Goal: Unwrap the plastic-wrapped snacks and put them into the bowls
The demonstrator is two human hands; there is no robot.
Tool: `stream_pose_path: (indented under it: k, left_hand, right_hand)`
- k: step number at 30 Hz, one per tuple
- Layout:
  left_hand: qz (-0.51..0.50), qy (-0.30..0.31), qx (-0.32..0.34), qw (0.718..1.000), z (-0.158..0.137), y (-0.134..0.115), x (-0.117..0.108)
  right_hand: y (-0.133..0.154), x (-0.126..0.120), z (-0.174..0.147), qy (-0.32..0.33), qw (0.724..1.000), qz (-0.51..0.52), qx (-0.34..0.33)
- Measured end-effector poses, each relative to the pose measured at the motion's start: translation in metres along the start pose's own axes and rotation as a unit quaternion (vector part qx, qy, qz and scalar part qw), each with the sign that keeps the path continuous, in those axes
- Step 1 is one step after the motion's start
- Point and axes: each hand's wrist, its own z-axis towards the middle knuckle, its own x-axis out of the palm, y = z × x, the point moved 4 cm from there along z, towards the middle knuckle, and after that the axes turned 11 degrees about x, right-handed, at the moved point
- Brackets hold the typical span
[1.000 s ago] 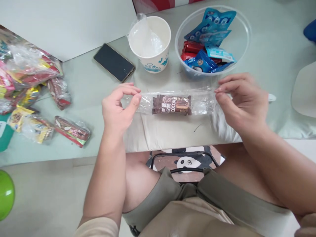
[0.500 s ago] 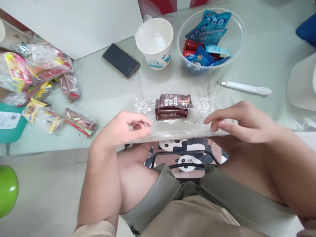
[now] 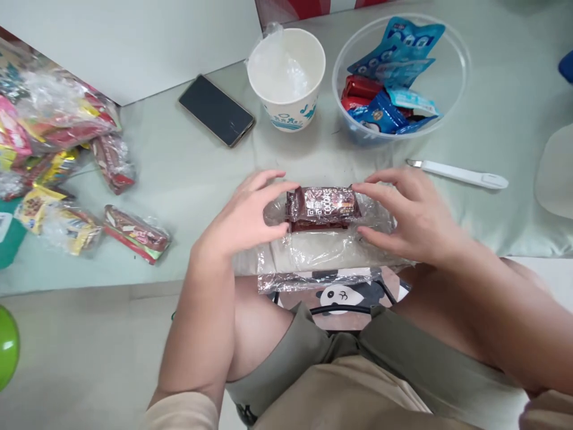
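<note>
Head view: my left hand (image 3: 244,218) and right hand (image 3: 418,218) have their fingers parted, thumbs well away from forefingers, bracketing the ends of the stacked brown COCOA packs (image 3: 329,206); whether they grip, I can't tell. The packs lie with a clear plastic wrapper (image 3: 322,251) that overhangs the near edge of the surface (image 3: 201,173). I'd press both ends lightly and evenly, keeping the stack square and the film uncreased, with the right wrist clear of the white-handled tool (image 3: 465,175)
</note>
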Motion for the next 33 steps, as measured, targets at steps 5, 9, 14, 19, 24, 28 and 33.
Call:
stream_pose_path:
  k: [5, 9, 14, 19, 24, 28, 33]
  left_hand:
    - [0.011, -0.109, -0.048, 0.993, -0.007, 0.01, -0.006]
    - [0.005, -0.104, -0.043, 0.994, -0.009, 0.013, -0.006]
    - [-0.001, -0.067, -0.07, 0.995, -0.008, 0.014, -0.004]
    - [-0.089, -0.251, -0.159, 0.951, 0.002, 0.034, -0.006]
    - [-0.116, -0.289, -0.232, 0.921, 0.015, 0.049, -0.005]
    - [-0.032, -0.292, -0.267, 0.918, 0.014, 0.053, -0.01]
    - [0.083, -0.265, -0.294, 0.914, 0.012, 0.055, -0.011]
  right_hand:
    - [-0.009, 0.008, 0.006, 0.038, 0.999, 0.031, -0.003]
    - [-0.012, 0.0, 0.009, -0.019, 0.997, 0.065, 0.048]
    - [-0.02, -0.005, 0.013, -0.146, 0.98, 0.073, 0.11]
    - [-0.033, -0.002, 0.031, -0.148, 0.973, 0.074, 0.161]
    - [-0.033, -0.016, 0.035, -0.248, 0.959, 0.045, 0.128]
    - [0.01, -0.021, 0.01, -0.37, 0.928, 0.013, -0.039]
    - [0.059, 0.03, 0.012, -0.043, 0.992, -0.023, -0.118]
